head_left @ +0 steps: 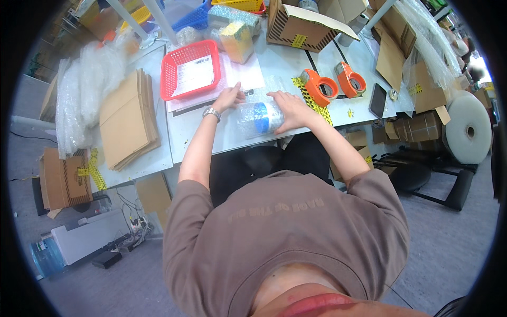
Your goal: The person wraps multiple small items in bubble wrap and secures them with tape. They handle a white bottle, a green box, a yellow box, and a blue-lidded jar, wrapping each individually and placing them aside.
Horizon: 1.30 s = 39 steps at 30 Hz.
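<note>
In front of me on the white table lies a bubble-wrapped cylinder (261, 117) with a blue band around it. My right hand (291, 110) is closed around its right end, fingers on the far side and thumb on the near side. My left hand (230, 98), below a wrist watch (212, 113), is beside the far left of the cylinder. Its fingers are apart, close to the loose clear bubble wrap (260, 95). Whether those fingertips touch the wrap is hard to make out.
A red basket (165, 79) holding a printed paper stands beyond my left hand. Two orange tape dispensers (320, 89) and a phone (377, 100) lie to the right. Flat cardboard (127, 119) is stacked at left; an open carton (293, 29) stands at the back.
</note>
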Each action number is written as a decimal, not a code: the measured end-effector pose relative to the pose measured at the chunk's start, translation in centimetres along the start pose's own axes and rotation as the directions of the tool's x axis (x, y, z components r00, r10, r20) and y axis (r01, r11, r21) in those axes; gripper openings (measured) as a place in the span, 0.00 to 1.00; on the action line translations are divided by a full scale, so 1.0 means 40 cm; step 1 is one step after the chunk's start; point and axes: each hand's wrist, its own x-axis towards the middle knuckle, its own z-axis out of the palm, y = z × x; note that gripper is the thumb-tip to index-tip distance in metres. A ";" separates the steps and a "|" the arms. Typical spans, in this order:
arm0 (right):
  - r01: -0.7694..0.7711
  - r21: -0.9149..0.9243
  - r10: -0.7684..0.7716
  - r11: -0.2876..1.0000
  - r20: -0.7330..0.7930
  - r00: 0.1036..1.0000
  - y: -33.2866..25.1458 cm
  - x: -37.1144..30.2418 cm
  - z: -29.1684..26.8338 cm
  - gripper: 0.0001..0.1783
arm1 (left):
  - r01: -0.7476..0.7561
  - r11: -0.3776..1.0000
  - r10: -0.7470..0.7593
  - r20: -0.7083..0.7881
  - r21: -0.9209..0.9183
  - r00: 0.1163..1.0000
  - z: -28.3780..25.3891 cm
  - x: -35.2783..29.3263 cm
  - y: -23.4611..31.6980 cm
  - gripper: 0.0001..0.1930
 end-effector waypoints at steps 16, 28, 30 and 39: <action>0.011 -0.282 -0.023 0.959 -0.038 0.999 -0.009 0.048 0.010 0.66 | -0.181 0.631 0.357 -0.075 0.754 0.931 0.090 0.114 0.081 0.30; -0.011 -0.274 -0.110 0.962 -0.425 0.898 -0.020 0.081 0.085 0.48 | -0.390 0.883 0.346 0.199 0.261 0.917 -0.033 -0.038 0.162 0.23; -0.015 -0.258 -0.105 0.966 -0.445 0.890 -0.038 0.099 0.112 0.47 | -0.352 0.896 0.289 0.248 0.270 0.925 -0.027 -0.084 0.166 0.43; 0.085 -0.233 -0.200 0.969 -0.529 0.824 -0.084 0.083 0.047 0.53 | -0.454 0.543 0.462 0.200 0.707 0.864 0.028 -0.192 0.148 0.61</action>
